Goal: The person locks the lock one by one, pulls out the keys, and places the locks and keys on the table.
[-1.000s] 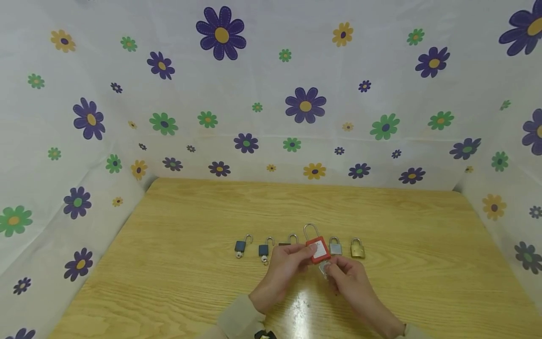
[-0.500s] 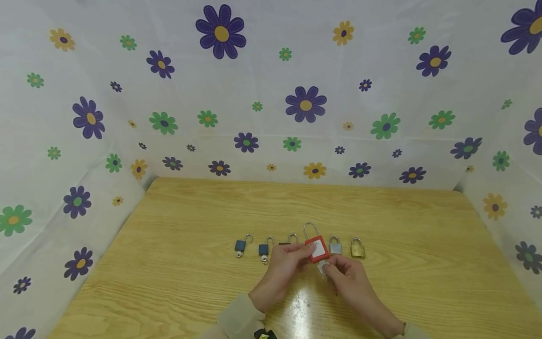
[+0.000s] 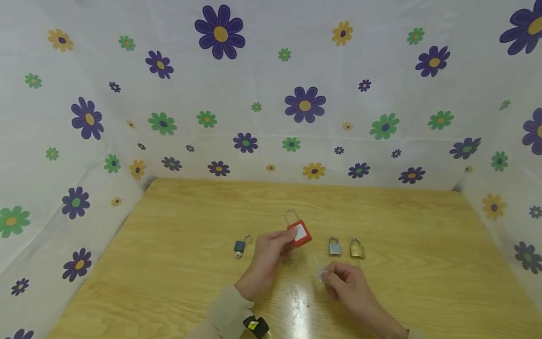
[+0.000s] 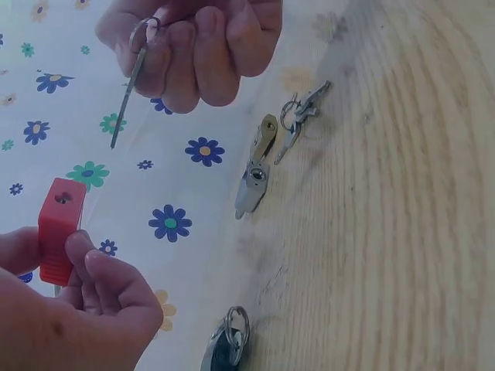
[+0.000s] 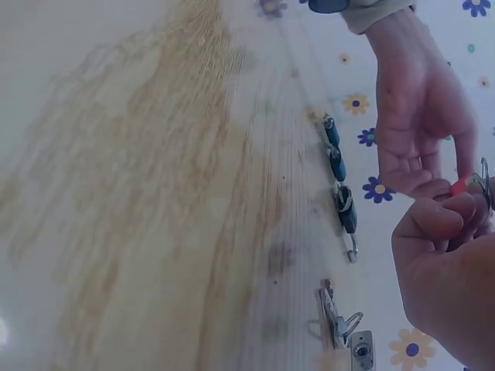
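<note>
My left hand [image 3: 267, 260] holds a red padlock [image 3: 299, 234] with a white label, its metal shackle pointing up and away. In the left wrist view the padlock's keyhole [image 4: 63, 199] faces up and holds no key. My right hand [image 3: 350, 288] pinches a metal ring with a thin key [image 4: 126, 100] hanging from it, apart from the padlock; in the head view the key is blurred. A blue padlock [image 3: 239, 246] with its shackle open lies left of my left hand. That hand hides other dark padlocks [image 5: 346, 209], which show in the right wrist view.
A silver padlock [image 3: 334, 246] and a brass padlock [image 3: 357, 248] stand to the right on the wooden table [image 3: 203, 202]. Loose keys on a ring [image 4: 302, 116] lie near them in the left wrist view. A flowered cloth [image 3: 262, 75] encloses the back and sides.
My left hand has carried the red padlock left and up, away from the key. My right hand stays nearly in place with the key, which was at the padlock's bottom before.
</note>
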Demonstrator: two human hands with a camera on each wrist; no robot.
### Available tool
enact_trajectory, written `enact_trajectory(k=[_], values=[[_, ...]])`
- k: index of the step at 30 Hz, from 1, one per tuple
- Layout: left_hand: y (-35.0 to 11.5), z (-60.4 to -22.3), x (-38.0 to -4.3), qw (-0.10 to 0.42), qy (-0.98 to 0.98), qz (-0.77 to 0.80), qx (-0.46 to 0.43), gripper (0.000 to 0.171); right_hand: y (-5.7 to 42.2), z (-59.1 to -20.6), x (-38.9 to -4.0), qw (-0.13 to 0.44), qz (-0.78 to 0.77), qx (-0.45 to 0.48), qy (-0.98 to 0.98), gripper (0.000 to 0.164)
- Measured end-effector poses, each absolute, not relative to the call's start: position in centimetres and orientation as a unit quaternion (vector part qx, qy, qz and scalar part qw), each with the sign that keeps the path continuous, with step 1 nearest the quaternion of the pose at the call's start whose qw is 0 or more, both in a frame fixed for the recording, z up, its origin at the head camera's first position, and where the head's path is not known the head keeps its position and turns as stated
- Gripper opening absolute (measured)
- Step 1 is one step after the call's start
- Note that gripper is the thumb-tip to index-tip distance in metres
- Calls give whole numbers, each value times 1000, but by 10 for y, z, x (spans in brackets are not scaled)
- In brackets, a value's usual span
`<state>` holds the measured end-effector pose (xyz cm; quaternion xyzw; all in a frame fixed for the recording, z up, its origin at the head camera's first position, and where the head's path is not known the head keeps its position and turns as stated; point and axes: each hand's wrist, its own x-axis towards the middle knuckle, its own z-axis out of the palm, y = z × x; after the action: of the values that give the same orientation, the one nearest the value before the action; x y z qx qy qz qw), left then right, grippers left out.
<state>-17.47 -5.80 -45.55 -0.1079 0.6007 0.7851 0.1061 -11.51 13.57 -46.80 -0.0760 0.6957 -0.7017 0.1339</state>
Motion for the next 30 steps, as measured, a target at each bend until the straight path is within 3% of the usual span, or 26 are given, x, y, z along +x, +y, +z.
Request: enact_trajectory(k=[10,16,23,30], values=[[-68,-461,-175,120,627,766,-80,36,137,-465,-117,141,-636,-105,751,22],[-72,-453,-174,89,708,698,-64,33,135,-463,-120,142,-560,-117,808,23],[-78,-459,-174,52,750,657,-47,43,123,-462,-128,132,-453,-126,873,36],[-82,-462,-171,58,754,652,-49,40,120,-462,-133,131,-422,-117,890,46]])
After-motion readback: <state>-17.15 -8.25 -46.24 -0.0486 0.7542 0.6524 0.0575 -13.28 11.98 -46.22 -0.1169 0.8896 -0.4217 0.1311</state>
